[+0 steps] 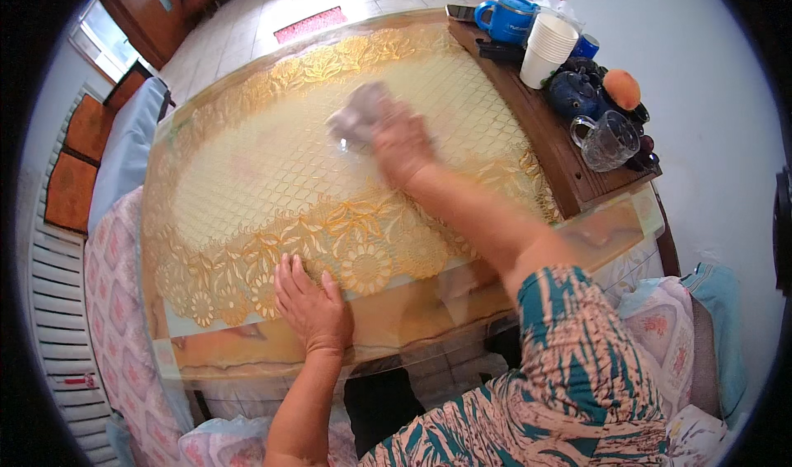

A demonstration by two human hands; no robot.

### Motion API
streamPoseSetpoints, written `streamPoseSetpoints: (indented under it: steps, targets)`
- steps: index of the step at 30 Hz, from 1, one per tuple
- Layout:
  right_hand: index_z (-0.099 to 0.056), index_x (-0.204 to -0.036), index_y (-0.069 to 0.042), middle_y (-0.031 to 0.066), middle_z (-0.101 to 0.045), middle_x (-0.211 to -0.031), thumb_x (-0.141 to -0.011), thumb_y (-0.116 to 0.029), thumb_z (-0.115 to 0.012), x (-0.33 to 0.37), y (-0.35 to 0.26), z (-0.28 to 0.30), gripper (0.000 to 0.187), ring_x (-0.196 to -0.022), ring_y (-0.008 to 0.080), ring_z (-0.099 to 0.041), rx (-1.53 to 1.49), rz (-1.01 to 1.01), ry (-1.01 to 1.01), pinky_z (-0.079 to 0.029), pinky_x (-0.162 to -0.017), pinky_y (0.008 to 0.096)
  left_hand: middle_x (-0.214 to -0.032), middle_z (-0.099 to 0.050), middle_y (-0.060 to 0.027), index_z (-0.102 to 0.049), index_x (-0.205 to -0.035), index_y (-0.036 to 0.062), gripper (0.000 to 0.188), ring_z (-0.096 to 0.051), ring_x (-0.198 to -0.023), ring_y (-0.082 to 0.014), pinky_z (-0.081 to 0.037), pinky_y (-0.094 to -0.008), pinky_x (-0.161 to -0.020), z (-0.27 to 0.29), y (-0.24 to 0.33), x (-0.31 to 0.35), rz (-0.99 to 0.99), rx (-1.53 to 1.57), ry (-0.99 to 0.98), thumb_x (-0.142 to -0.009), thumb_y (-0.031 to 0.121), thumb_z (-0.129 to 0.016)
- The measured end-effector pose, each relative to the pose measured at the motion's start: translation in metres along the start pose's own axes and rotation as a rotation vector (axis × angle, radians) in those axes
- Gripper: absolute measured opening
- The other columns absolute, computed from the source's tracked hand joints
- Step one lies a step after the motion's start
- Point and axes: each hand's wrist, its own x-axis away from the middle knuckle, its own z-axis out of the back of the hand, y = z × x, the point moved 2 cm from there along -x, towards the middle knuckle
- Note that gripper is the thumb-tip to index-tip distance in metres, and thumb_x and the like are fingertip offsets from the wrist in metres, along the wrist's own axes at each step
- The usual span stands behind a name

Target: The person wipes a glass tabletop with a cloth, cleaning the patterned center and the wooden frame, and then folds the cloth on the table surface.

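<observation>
At two o'clock on table (247, 170), wooden tray (551, 141) bears paper cups (548, 50), teapot (573, 94); right hand (404, 143) clasps cloth (359, 119), left hand (312, 306) lies flat, apart.

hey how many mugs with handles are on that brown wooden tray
2: blue mug toward the far end, clear glass mug toward the near end; others may be hidden.

Blue mug (510, 20), stacked white cups (548, 48), glass mug (609, 143) on wooden tray (564, 158).
</observation>
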Motion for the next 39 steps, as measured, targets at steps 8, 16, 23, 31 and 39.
streamPoseSetpoints:
  steps: [8,16,23,31,39]
  targets:
    - [-0.057,-0.124,-0.003,0.0149,-0.051,-0.133,-0.097,-0.024,-0.041,0.05,0.126,0.119,0.038,-0.118,0.0317,-0.045,0.677,-0.13,-0.106,-0.035,-0.097,0.0437,-0.143,-0.041,-0.0145,-0.043,-0.133,0.0026,0.05,-0.035,-0.133,-0.0346,-0.027,-0.047,-0.109,-0.006,0.01,-0.001,-0.044,-0.018,0.073,-0.09,0.027,-0.052]
    - [-0.061,-0.12,-0.006,0.0134,-0.052,-0.131,-0.085,-0.017,-0.05,0.195,0.087,0.182,0.037,-0.116,0.0313,-0.047,0.566,-0.023,0.019,-0.038,-0.093,0.0446,-0.143,-0.041,-0.0105,-0.044,-0.134,0.0077,0.051,-0.036,-0.134,-0.0308,-0.03,-0.0445,-0.109,-0.022,0.001,-0.006,0.005,-0.086,0.086,-0.091,0.032,-0.053]
    - [-0.06,-0.122,-0.008,0.0133,-0.052,-0.128,-0.078,-0.014,-0.058,0.288,0.124,0.259,0.044,-0.114,0.0315,-0.047,0.646,-0.223,0.021,-0.039,-0.09,0.0443,-0.144,-0.042,-0.0099,-0.045,-0.134,0.0075,0.05,-0.036,-0.134,-0.0297,-0.029,-0.0453,-0.11,-0.026,0.001,-0.008,0.013,-0.115,0.076,-0.092,0.034,-0.051]
    - [-0.062,-0.119,-0.012,0.0129,-0.053,-0.13,-0.079,-0.017,-0.057,0.294,0.087,0.247,0.04,-0.11,0.0323,-0.05,0.514,-0.059,-0.024,-0.041,-0.086,0.045,-0.145,-0.041,-0.0092,-0.045,-0.133,0.008,0.049,-0.036,-0.135,-0.0287,-0.03,-0.0457,-0.109,-0.027,-0.002,-0.006,0.047,-0.105,0.038,-0.092,0.034,-0.051]
    - [-0.062,-0.118,-0.011,0.0119,-0.06,-0.112,-0.083,-0.017,-0.055,0.288,0.23,0.313,0.036,-0.096,0.0329,-0.057,0.888,-0.421,-0.053,-0.048,-0.077,0.0474,-0.142,-0.043,-0.0108,-0.046,-0.132,0.0077,0.048,-0.037,-0.133,-0.0307,-0.03,-0.0459,-0.109,-0.028,-0.003,-0.008,-0.02,-0.1,0.058,-0.092,0.033,-0.051]
